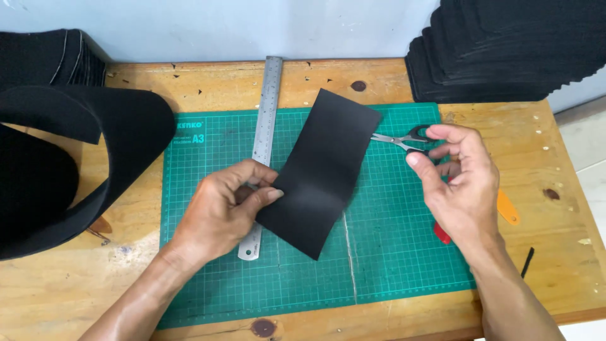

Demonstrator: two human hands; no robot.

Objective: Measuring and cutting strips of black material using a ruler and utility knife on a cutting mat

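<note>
The left hand (224, 205) pinches the lower left edge of the black sheet (322, 170), which runs long from near-left to far-right over the green mat (391, 252) on the desk (555, 252). The right hand (457, 183) (nearer the far end) has its fingers loosely curled around the scissors (404, 140), blades slightly parted, tips touching the sheet's right edge.

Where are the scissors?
In the head view, the scissors are in the right hand, over the green mat's right side, blades pointing at the black sheet.

Matt black foam sheet (319, 173), brushed steel ruler (266, 113), matt green rubbery cutting mat (391, 252), scuffed wooden table (555, 252).
</note>
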